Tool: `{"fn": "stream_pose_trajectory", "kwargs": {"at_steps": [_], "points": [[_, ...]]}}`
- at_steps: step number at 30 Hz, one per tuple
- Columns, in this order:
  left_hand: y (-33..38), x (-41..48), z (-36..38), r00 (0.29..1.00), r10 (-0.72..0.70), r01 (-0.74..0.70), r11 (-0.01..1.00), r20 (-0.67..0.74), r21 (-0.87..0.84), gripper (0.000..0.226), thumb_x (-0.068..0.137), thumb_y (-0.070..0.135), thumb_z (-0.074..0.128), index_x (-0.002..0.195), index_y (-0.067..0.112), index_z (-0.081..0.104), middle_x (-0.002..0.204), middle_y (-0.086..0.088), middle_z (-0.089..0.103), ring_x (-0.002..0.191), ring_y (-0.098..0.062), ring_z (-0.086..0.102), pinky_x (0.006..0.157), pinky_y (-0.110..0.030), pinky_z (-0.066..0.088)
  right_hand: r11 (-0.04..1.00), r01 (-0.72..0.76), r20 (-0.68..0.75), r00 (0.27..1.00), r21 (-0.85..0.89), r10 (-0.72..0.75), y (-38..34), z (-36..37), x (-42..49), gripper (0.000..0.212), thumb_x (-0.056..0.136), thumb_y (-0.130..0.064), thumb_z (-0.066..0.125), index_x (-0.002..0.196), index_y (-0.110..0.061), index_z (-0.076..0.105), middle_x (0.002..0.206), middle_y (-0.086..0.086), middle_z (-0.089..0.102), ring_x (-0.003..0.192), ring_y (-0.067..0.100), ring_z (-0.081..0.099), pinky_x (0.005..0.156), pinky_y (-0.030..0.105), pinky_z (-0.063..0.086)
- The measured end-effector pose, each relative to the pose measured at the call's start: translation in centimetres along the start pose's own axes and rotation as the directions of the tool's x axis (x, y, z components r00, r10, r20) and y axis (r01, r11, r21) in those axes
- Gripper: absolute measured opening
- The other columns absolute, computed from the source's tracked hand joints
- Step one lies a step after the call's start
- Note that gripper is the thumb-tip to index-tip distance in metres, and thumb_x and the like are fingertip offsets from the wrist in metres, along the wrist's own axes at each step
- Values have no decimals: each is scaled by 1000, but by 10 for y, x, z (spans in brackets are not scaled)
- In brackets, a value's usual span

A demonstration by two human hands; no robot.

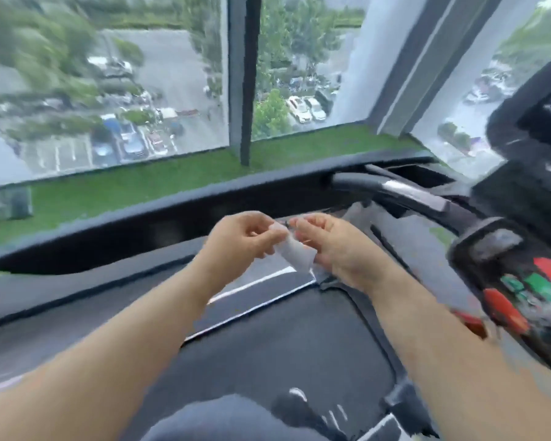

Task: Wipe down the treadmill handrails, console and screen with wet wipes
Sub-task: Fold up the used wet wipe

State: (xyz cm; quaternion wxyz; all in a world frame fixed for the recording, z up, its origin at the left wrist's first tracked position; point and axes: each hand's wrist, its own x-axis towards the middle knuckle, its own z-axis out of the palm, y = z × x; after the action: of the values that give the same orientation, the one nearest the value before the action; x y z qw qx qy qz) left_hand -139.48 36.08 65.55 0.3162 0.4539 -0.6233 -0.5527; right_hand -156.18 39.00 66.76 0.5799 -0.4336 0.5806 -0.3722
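White wipe (pixel 295 254), left hand (pixel 244 241), right hand (pixel 330 249) pinching

Daylight, bright and even, from the window (pixel 172 90) ahead; shadows faint; motion blur throughout, worst on the console (pixel 522 281) at right; wide-angle bending at edges.

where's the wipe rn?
Head view, centre: the wet wipe is pinched between the left hand and right hand, left of the button console.

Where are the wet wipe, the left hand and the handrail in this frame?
wet wipe (pixel 296 254): head view, middle of the white sheet.
left hand (pixel 240 241): head view, middle of the hand.
handrail (pixel 411 194): head view, glossy top of the curved bar.
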Motion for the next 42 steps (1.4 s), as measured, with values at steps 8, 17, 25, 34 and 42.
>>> {"fn": "stream_pose_trajectory", "kwargs": {"at_steps": [8,17,25,34,42], "points": [[-115,-120,-125,675,-397,349,915,-622,-204,21,90,28,61,75,14,63,60,8,60,53,-2,52,56,-17,44,893,51,571,785,-446,240,32,189,82,8,86,-9,67,88,-16,64,78,0,62,59,5,55,64,24,49],[-189,-255,-97,15,-728,253,666,-685,-702,18,90,27,61,80,12,64,66,-2,61,60,-13,53,67,-30,47,675,435,803,340,-596,490,101,351,80,7,88,-19,62,85,-14,64,68,0,59,64,17,52,64,30,44],[-222,-330,-116,-293,-782,18,571,-550,-821,10,91,20,59,87,14,66,77,-2,67,60,-11,56,65,-26,47,554,602,757,134,-575,640,136,477,33,11,92,-17,59,80,-17,59,64,-2,54,58,13,49,55,17,44],[-272,-436,-258,-283,-774,47,579,-566,-814,12,94,17,55,92,9,63,85,-10,66,60,-10,52,54,-14,42,516,627,758,193,-584,623,151,657,3,4,92,-16,59,89,-14,59,63,0,55,56,12,48,55,18,42],[-302,-511,-402,-245,-750,163,593,-615,-788,15,93,26,56,79,21,60,78,-2,65,64,-14,56,75,-32,49,574,565,775,203,-592,599,142,795,2,13,91,-15,57,78,-15,58,61,-1,55,57,13,49,57,23,42]]}}
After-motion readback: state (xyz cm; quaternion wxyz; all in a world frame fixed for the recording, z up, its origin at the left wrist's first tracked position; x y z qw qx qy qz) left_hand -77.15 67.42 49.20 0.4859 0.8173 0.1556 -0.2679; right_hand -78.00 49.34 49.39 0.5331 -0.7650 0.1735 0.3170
